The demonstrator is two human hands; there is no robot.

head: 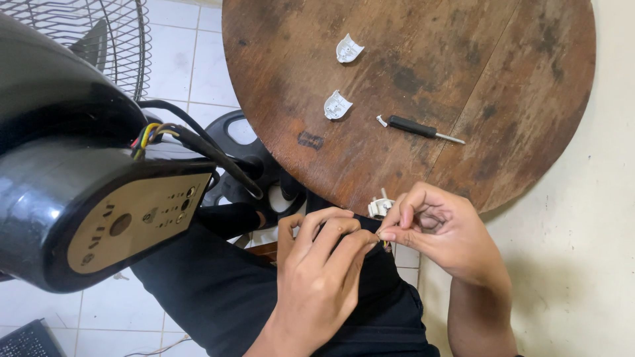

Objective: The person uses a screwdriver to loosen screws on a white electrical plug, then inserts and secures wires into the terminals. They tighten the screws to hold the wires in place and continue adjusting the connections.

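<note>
My left hand point(319, 271) and my right hand point(436, 228) meet just below the round wooden table's point(529, 99) near edge. Their fingertips pinch thin coloured wire ends point(384, 244) between them. A white plug part with metal pins point(380, 207) sits just above the fingers, at the table edge. Whether a hand holds the plug part I cannot tell. On the table lie two white plastic plug covers point(348, 49) point(337, 106) and a small black-handled screwdriver point(418, 128).
A black fan housing with a beige control panel point(132, 221) fills the left side. Its black cable point(205, 145) with coloured wires runs toward the hands. A fan grille point(112, 33) stands behind on white floor tiles. My black-trousered leg point(218, 291) lies below.
</note>
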